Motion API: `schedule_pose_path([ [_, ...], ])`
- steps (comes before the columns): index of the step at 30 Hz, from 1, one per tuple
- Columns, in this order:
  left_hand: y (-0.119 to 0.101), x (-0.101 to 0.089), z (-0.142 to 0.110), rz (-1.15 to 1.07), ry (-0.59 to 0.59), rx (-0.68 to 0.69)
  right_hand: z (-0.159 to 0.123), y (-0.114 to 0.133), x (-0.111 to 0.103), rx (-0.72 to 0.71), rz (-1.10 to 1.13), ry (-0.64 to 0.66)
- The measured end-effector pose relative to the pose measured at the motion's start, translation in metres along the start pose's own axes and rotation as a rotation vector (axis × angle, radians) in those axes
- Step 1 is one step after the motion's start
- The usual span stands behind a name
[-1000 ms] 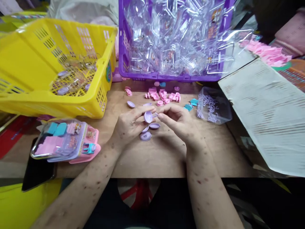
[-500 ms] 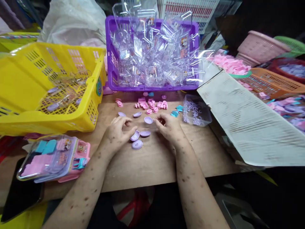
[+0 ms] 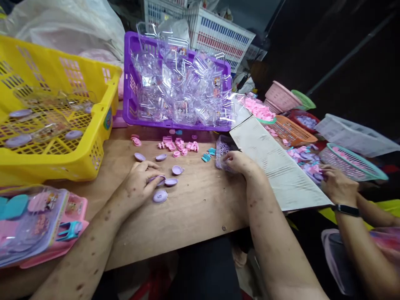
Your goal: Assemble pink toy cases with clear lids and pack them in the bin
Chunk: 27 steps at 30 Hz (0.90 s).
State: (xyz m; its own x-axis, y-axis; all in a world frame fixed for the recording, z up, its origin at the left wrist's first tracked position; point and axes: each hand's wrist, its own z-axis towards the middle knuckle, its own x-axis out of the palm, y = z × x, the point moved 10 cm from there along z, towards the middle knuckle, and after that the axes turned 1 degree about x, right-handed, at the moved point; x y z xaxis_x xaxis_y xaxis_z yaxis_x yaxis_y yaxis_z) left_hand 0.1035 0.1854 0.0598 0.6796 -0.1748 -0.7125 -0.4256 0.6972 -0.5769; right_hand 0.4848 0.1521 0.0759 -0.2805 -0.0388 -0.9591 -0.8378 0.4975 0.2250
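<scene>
My left hand [image 3: 139, 181] is closed, thumb and fingers pinching the edge of a small purple oval shell piece [image 3: 161, 179] just above the table. Around it lie more purple oval pieces: a shallow one [image 3: 171, 182] beside it, one with a small loop [image 3: 177, 170], one with a dark mark [image 3: 160, 196] nearer me, and two farther back. At the right, my right hand [image 3: 240, 161] dips into a clear plastic box [image 3: 218, 163] of tiny purple parts. Its fingers are bent together, and whatever is between them is hidden.
Pink parts [image 3: 179, 143] and blue pieces [image 3: 206, 157] lie mid-table. Behind stands a purple basket [image 3: 175, 124] of clear packs. A yellow crate [image 3: 93, 146] and packaged toy set [image 3: 40, 221] are left. A cardboard panel [image 3: 271, 166] borders the right; beyond it reaches another person's hand [image 3: 339, 183].
My right hand has moved from the looped oval piece to the clear box. My left hand has closed on an oval piece. The view has turned right, bringing another person's arms into sight.
</scene>
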Motion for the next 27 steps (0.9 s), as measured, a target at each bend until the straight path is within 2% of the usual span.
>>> schedule_pose_path([
  [6,-0.001,-0.011,0.000,-0.164,-0.068,-0.092,0.010,0.009,0.025,0.022,-0.163,0.292],
  [12,0.000,-0.019,-0.004,-0.351,-0.152,-0.221,0.016,0.026,0.037,-0.005,-0.181,0.382],
  [14,0.001,-0.018,-0.004,-0.468,-0.165,-0.236,0.016,0.030,0.036,-0.021,-0.152,0.371],
  [17,0.001,-0.014,-0.004,-0.611,-0.174,-0.225,0.015,0.032,0.020,-0.056,-0.055,0.290],
  [20,-0.006,-0.012,-0.003,-0.630,-0.172,-0.167,0.008,0.031,-0.008,-0.106,0.084,0.141],
  [23,-0.013,-0.013,-0.002,-0.635,-0.177,-0.115,-0.016,0.043,-0.027,-0.215,0.257,-0.014],
  [25,-0.018,-0.017,-0.003,-0.565,-0.196,-0.068,-0.039,0.065,-0.021,-0.313,0.370,-0.054],
  [27,-0.025,-0.023,-0.003,-0.440,-0.226,0.006,-0.063,0.096,-0.002,-0.420,0.553,-0.032],
])
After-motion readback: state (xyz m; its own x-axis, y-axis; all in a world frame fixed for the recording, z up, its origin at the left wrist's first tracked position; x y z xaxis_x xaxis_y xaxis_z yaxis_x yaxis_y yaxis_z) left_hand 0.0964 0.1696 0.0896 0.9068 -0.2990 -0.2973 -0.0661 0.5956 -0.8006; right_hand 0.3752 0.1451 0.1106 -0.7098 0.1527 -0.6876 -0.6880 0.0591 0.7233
